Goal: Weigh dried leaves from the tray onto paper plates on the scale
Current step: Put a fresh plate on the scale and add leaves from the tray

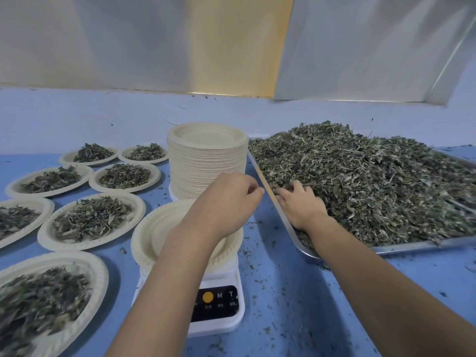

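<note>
Blue tabletop (283, 292) carries all. Steel tray (412, 247) at right, dried leaves (373, 181) heaped high. Plate stack (206, 171) behind scale (219, 323); filled plates (90, 220) at left. Empty paper plate (154, 233) sits on scale. Right hand (301, 204) in heap at tray's near-left corner, fingers (291, 188) curled into leaves. Left hand (226, 199) hovers over empty plate, fingertips drawn together; whether pinching anything, cannot tell. Advice: lift modest handful, drop at plate centre, keep forearm off scale panel, trim by pinches.
</note>
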Demonstrator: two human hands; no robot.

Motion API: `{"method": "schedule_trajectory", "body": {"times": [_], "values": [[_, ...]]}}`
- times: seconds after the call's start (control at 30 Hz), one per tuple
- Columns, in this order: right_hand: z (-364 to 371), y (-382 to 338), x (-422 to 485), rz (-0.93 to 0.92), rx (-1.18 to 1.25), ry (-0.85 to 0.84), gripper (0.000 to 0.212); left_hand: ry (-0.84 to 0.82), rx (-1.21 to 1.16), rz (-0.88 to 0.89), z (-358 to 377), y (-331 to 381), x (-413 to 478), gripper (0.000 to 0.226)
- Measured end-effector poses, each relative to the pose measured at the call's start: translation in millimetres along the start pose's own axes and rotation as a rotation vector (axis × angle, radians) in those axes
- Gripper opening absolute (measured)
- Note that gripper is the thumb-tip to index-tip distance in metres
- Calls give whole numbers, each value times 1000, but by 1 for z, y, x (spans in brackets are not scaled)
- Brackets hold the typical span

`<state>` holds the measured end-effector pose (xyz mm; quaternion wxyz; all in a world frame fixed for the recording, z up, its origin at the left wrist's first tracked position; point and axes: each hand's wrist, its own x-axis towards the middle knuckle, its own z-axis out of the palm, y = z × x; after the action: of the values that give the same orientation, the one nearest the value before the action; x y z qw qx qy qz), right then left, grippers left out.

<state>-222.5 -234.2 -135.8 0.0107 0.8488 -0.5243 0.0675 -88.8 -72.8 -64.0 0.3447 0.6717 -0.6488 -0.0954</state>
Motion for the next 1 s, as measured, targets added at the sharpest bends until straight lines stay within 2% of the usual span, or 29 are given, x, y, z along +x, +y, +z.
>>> {"method": "schedule_trajectory", "body": {"times": [0.1, 0.27, 0.43, 0.53, 0.67, 1.0], "values": [[0, 1, 0, 11, -5, -114, 37, -2, 8, 4, 0, 0, 0, 29], [0, -7, 1, 32, -61, -67, 22, -8, -10, 3, 3, 0, 1, 31], [1, -5, 3, 67, 9, -17, 23, -1, -7, -10, 7, -2, 2, 32], [-1, -2, 2, 63, 188, 99, 26, 12, -21, -24, 8, -5, 2, 31], [-10, 1, 1, 92, 595, 233, 29, 23, -46, -56, 10, -10, 4, 32], [-25, 1, -4, 63, 974, 410, 32, 93, -50, -125, 12, -17, 6, 32]]}}
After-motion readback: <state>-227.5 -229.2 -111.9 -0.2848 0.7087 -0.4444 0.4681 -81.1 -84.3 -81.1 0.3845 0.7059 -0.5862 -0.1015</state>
